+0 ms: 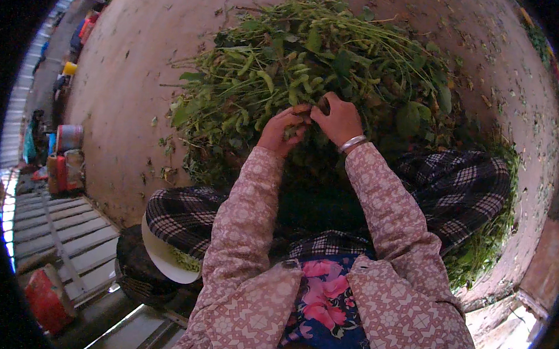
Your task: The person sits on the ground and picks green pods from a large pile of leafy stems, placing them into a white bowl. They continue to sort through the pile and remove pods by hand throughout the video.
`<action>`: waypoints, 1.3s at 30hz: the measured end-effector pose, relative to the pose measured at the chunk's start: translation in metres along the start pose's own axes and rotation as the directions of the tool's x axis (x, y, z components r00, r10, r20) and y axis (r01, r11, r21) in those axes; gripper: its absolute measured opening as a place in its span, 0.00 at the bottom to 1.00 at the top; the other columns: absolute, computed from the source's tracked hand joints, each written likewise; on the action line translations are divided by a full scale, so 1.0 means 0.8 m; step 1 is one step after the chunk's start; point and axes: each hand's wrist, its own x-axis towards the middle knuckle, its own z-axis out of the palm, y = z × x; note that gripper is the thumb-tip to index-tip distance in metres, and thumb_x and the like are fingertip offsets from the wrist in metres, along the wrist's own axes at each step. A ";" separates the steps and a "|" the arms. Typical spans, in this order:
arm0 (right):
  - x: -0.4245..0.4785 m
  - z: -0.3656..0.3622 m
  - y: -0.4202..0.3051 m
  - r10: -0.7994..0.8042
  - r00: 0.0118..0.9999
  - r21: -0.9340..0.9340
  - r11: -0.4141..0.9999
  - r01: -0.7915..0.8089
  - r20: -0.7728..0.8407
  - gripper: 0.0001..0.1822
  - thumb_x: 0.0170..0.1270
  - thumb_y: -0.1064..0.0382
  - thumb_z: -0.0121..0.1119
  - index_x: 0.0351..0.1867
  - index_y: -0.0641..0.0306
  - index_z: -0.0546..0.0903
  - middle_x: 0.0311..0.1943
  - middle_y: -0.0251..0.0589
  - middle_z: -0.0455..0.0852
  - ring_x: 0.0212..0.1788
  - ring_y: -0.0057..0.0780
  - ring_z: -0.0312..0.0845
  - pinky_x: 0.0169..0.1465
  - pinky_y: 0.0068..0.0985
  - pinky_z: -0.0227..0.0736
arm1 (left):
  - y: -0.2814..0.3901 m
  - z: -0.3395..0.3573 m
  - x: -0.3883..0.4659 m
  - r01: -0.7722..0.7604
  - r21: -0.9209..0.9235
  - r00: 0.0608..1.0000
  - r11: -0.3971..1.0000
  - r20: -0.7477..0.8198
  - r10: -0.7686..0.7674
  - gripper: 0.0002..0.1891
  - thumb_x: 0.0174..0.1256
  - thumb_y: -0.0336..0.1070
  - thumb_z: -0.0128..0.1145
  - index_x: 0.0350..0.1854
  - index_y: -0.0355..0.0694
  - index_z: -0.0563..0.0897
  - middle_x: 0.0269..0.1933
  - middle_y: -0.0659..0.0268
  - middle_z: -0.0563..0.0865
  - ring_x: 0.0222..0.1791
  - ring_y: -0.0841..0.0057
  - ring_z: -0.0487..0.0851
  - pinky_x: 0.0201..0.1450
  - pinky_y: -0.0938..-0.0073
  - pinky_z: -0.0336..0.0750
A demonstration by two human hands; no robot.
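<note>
A large heap of cut green bean plants, with fuzzy pods, stems and leaves, lies on the floor before me. At its near edge, my left hand curls around a small green piece, probably a pod; the fingers partly hide it. Close beside it, my right hand, with a silver bangle at the wrist, pinches thumb and finger together near the left fingertips. What lies between the right fingertips is too small to tell. Low at the left, partly under my knee, stands a white bowl holding green pods.
More green plants lie beside my right knee. Leaf scraps are scattered over the brown floor. A metal tin, a red container and a slatted surface are at the left. A dark round object adjoins the bowl.
</note>
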 end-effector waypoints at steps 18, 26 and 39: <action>-0.025 0.023 -0.030 -0.021 0.996 0.354 0.935 -0.011 0.086 0.23 0.59 0.50 0.47 0.46 0.68 0.72 0.38 0.58 0.79 0.40 0.53 0.76 0.45 0.41 0.70 | 0.011 0.033 -0.002 -0.117 -0.122 0.970 0.986 -0.226 0.087 0.10 0.56 0.39 0.58 0.39 0.46 0.76 0.29 0.73 0.78 0.20 0.88 0.70 0.18 0.90 0.61; -0.005 0.032 -0.017 -0.113 0.987 0.555 0.831 0.031 0.114 0.11 0.63 0.57 0.43 0.38 0.62 0.70 0.16 0.37 0.73 0.15 0.22 0.66 0.19 0.22 0.60 | 0.014 0.016 0.014 -0.149 0.005 0.964 0.989 -0.220 0.146 0.10 0.55 0.39 0.59 0.37 0.46 0.75 0.25 0.75 0.73 0.22 0.90 0.67 0.20 0.90 0.59; 0.002 0.002 -0.008 -0.230 0.909 0.739 0.664 -0.115 0.347 0.06 0.64 0.56 0.45 0.34 0.52 0.67 0.18 0.28 0.66 0.11 0.12 0.51 0.12 0.13 0.43 | 0.025 0.044 0.013 -0.126 0.103 0.974 0.987 -0.179 0.143 0.08 0.55 0.34 0.58 0.36 0.43 0.76 0.26 0.73 0.76 0.19 0.87 0.69 0.13 0.89 0.57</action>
